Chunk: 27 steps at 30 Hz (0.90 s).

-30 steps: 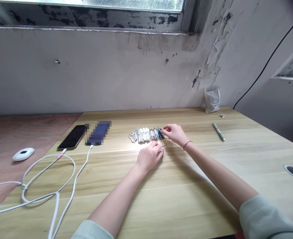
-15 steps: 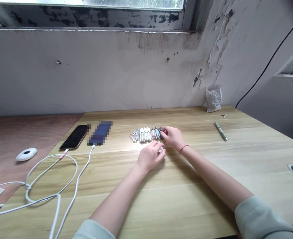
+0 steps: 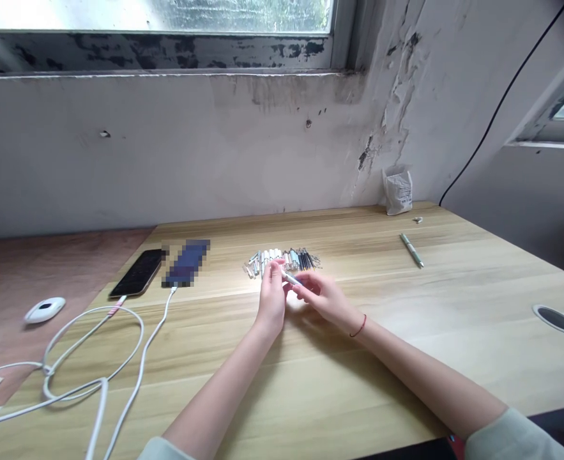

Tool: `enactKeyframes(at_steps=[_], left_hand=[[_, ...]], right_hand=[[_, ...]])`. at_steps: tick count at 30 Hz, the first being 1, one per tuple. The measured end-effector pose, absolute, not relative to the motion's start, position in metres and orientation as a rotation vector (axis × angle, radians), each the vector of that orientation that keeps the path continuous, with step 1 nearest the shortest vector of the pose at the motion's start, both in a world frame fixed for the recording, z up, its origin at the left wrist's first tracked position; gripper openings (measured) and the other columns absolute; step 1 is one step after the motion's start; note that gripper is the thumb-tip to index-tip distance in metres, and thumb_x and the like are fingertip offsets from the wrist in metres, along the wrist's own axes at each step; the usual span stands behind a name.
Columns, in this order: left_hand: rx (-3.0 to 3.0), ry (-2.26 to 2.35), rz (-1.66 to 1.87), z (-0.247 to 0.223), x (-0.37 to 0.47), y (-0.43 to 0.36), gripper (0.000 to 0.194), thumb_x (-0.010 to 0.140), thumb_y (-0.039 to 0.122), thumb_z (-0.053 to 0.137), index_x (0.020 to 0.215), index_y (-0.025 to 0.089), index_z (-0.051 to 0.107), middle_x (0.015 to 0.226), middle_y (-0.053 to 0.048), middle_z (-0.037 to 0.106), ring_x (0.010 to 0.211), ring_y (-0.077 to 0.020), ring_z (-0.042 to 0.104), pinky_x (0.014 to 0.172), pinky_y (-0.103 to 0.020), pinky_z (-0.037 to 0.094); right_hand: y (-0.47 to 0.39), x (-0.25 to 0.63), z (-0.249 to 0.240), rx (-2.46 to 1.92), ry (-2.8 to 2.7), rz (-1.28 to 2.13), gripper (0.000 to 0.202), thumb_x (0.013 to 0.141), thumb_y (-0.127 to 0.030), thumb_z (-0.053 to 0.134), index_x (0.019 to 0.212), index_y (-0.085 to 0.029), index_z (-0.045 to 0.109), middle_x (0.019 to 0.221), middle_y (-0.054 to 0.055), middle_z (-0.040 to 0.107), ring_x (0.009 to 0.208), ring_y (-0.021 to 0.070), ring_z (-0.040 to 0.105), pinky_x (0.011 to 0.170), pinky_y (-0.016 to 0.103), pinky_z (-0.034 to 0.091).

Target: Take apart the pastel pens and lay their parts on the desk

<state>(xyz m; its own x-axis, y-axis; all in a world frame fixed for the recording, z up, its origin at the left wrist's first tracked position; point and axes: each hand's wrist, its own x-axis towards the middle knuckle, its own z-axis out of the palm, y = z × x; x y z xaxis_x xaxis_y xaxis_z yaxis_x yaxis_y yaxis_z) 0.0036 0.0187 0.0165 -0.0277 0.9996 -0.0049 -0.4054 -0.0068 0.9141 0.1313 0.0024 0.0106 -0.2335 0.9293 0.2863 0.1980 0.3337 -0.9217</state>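
My left hand [image 3: 273, 297] and my right hand [image 3: 324, 296] meet just in front of a row of pen parts. Between them is a slim pen barrel [image 3: 291, 279], whitish with a bluish-grey end. The left fingers are closed round its pale end, while the right thumb and fingers pinch the other. Behind the hands lie white barrels [image 3: 274, 253], pink and light-blue short tubes [image 3: 294, 258], dark thin refills [image 3: 305, 259] and small springs [image 3: 317, 260]. Clear and pale small pieces [image 3: 251, 264] are at the row's left end. My left hand hides part of the row.
A green pen [image 3: 411, 250] lies to the right, near a crumpled white bag [image 3: 398, 190] by the wall. On the left are two phones, one black [image 3: 138, 273] and one blurred out [image 3: 186, 263], white cables [image 3: 140, 377] and a white oval device [image 3: 45, 310].
My right hand has drawn back from the right end of the row to meet the left. Now both hold a pen barrel, and the dark refills show. The view has shifted slightly.
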Motion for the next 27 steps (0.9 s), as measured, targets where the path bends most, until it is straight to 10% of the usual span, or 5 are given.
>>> enactKeyframes(at_steps=[7, 27], left_hand=[[0.563, 0.892, 1.201, 0.01, 0.007, 0.02, 0.013, 0.079, 0.02, 0.061, 0.09, 0.013, 0.062, 0.087, -0.006, 0.061, 0.071, -0.0099, 0.059, 0.061, -0.018, 0.048], [0.345, 0.814, 1.035, 0.01, 0.009, 0.019, 0.009, 0.081, 0.015, 0.055, 0.077, 0.008, 0.059, 0.073, -0.004, 0.057, 0.053, -0.0051, 0.051, 0.045, -0.015, 0.044]], right_hand=[[0.015, 0.149, 0.015, -1.066, -1.392, 0.818, 0.037, 0.079, -0.041, 0.06, 0.109, -0.019, 0.054, 0.094, 0.007, 0.063, 0.073, 0.0168, 0.063, 0.059, 0.03, 0.054], [0.014, 0.154, 0.044, -1.063, -1.598, 0.384, 0.016, 0.084, -0.03, 0.054, 0.097, -0.021, 0.051, 0.089, 0.004, 0.062, 0.066, 0.0135, 0.062, 0.054, 0.024, 0.051]])
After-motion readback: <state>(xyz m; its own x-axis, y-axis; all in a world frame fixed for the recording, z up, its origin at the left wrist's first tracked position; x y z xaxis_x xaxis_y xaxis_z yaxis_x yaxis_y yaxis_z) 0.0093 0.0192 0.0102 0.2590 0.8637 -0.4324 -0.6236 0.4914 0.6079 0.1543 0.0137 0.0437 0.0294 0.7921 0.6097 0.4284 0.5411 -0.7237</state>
